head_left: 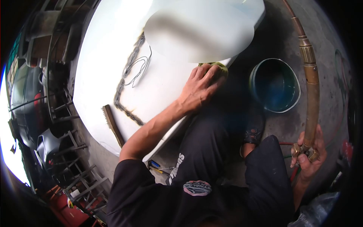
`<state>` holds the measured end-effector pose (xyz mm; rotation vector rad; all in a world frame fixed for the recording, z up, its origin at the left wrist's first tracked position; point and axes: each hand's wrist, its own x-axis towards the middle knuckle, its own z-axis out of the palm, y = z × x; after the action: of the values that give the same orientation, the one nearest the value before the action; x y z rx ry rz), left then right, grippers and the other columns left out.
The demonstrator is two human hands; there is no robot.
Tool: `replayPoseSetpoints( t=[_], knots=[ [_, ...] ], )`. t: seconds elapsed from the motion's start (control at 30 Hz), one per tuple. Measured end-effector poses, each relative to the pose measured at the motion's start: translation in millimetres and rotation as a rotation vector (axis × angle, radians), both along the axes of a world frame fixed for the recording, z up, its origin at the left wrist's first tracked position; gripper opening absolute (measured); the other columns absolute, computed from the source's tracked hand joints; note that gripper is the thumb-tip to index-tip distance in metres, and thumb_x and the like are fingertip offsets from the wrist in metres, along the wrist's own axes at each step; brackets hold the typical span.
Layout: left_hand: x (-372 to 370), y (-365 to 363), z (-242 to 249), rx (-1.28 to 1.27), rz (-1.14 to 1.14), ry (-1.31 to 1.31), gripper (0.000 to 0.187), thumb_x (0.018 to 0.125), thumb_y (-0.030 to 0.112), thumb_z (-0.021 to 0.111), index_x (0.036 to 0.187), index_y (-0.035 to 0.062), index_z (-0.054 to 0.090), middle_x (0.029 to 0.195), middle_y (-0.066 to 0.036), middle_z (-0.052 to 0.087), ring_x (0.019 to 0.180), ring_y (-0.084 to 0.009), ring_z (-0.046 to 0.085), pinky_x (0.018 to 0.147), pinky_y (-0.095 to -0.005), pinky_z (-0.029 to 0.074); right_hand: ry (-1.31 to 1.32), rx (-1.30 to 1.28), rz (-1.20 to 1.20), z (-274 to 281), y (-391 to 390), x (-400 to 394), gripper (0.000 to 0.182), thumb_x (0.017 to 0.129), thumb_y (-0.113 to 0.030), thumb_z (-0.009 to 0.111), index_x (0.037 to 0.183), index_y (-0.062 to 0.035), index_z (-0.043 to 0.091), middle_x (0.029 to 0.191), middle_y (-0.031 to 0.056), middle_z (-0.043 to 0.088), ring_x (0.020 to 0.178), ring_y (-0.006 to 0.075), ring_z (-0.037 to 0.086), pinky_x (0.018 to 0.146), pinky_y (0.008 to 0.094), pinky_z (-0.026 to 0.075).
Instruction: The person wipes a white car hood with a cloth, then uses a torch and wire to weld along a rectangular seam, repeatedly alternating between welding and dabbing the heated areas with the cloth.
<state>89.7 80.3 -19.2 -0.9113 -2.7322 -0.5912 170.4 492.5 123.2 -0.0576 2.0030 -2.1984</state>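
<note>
My left hand (204, 86) is closed on a yellow-green cloth (221, 67), pressed against the edge of a large white panel (166, 77). The cloth is partly hidden under the fingers. At the right, my right hand (312, 155) grips the lower end of a brass torch (312, 94), around its valve knobs; the torch stands lengthwise up the view. A dark, rough seam (121, 85) with scorched edges runs across the panel. Beside it lies a loosely coiled wire (140, 70). Near the panel's lower left edge rests a wooden wire brush (112, 125).
A bucket (255, 85) of dark liquid stands on the floor between the panel and the torch. Screwdriver-like tools (157, 166) lie below the panel. Metal racks (81, 178) and a dark car (28, 90) are at the left. Hoses (285, 143) pass near my right hand.
</note>
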Motion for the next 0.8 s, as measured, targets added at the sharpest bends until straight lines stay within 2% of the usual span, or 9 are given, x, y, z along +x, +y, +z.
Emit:
replayPoseSetpoints(
  t=[0.1,0.23,0.3,0.33,0.47,0.53,0.6,0.73,0.8],
  knots=[
    [-71.5,-39.6,-7.2,-0.006,0.056,0.147,0.041,0.083,0.01,0.08,0.124,0.0121,0.074,0.127,-0.014,0.066,0.114,-0.0351,0.062,0.097,-0.0482,0.05,-0.005,0.024,-0.028,1.2,2.6,4.1,0.088,0.083,-0.006,0.074,0.163,-0.004,0.039,0.103,0.0189,0.061,0.061,0.0147,0.063,0.051,0.0231,0.056],
    [-173.2,-114.4,17.9,-0.123,0.524,0.262,0.024,0.088,0.006,0.062,0.104,0.0068,0.08,0.107,-0.022,0.067,0.097,-0.039,0.058,0.089,-0.0463,0.048,0.009,0.026,-0.034,-2.2,4.9,6.4,0.088,0.083,-0.006,0.074,0.163,-0.0045,0.039,0.103,0.0193,0.061,0.062,0.0152,0.063,0.051,0.0225,0.055],
    [-154.3,-77.6,1.6,-0.114,0.555,0.267,0.026,0.089,0.005,0.062,0.109,0.0054,0.077,0.106,-0.021,0.066,0.096,-0.0402,0.057,0.089,-0.0478,0.047,0.02,0.024,-0.039,-2.1,6.1,8.1,0.088,0.083,-0.006,0.074,0.163,-0.0047,0.039,0.103,0.0194,0.061,0.062,0.0153,0.063,0.05,0.0224,0.055],
    [-130.4,-45.1,-19.5,0.088,0.359,0.427,0.029,0.088,0.007,0.062,0.114,0.0049,0.074,0.111,-0.022,0.062,0.102,-0.0427,0.056,0.092,-0.0505,0.047,0.024,0.024,-0.042,-0.7,5.7,7.7,0.088,0.083,-0.006,0.073,0.164,-0.0048,0.039,0.103,0.0197,0.061,0.061,0.0151,0.063,0.05,0.0227,0.055],
    [-18.8,85.5,-18.0,0.286,-0.111,-0.404,0.055,0.071,0.003,0.078,0.125,0.012,0.071,0.125,-0.016,0.061,0.117,-0.0398,0.058,0.099,-0.0479,0.053,0.064,-0.006,-0.028,-1.7,-4.3,0.5,0.089,0.085,-0.009,0.075,0.164,-0.005,0.037,0.102,0.02,0.06,0.06,0.0144,0.062,0.049,0.0228,0.056],
    [13.7,112.6,-3.5,0.431,-0.133,-0.412,0.054,0.068,-0.003,0.079,0.12,0.0094,0.073,0.126,-0.016,0.061,0.115,-0.0388,0.06,0.096,-0.0465,0.054,0.062,-0.02,-0.058,-6.1,-3.6,2.7,0.089,0.086,-0.012,0.077,0.165,-0.005,0.036,0.102,0.0199,0.06,0.06,0.0142,0.061,0.049,0.0225,0.055],
    [32.0,123.5,18.7,0.564,-0.113,-0.536,0.046,0.073,-0.002,0.078,0.117,0.0082,0.074,0.121,-0.017,0.062,0.112,-0.0385,0.062,0.094,-0.0433,0.054,0.045,-0.024,-0.106,-6.8,-5.2,6.0,0.092,0.088,-0.021,0.081,0.165,-0.0034,0.034,0.1,0.0196,0.06,0.06,0.0144,0.062,0.047,0.0215,0.055],
    [37.9,125.2,56.6,1.251,-0.079,-1.043,0.017,0.102,0.006,0.063,0.115,-0.0007,0.072,0.121,-0.012,0.066,0.117,-0.0217,0.064,0.103,-0.0349,0.048,0.051,0.039,-0.085,-3.0,-2.9,3.9,0.091,0.089,-0.021,0.081,0.164,-0.0013,0.034,0.101,0.0201,0.06,0.06,0.0147,0.063,0.046,0.0218,0.054],
    [41.8,114.5,51.1,1.546,0.06,-1.342,0.024,0.104,0.018,0.065,0.119,-0.0004,0.068,0.124,-0.012,0.066,0.116,-0.0224,0.066,0.104,-0.0372,0.052,0.057,0.041,-0.112,-7.8,-1.8,7.7,0.092,0.088,-0.021,0.08,0.164,0.0004,0.033,0.101,0.0204,0.06,0.059,0.0149,0.063,0.045,0.0218,0.052]
  ],
)
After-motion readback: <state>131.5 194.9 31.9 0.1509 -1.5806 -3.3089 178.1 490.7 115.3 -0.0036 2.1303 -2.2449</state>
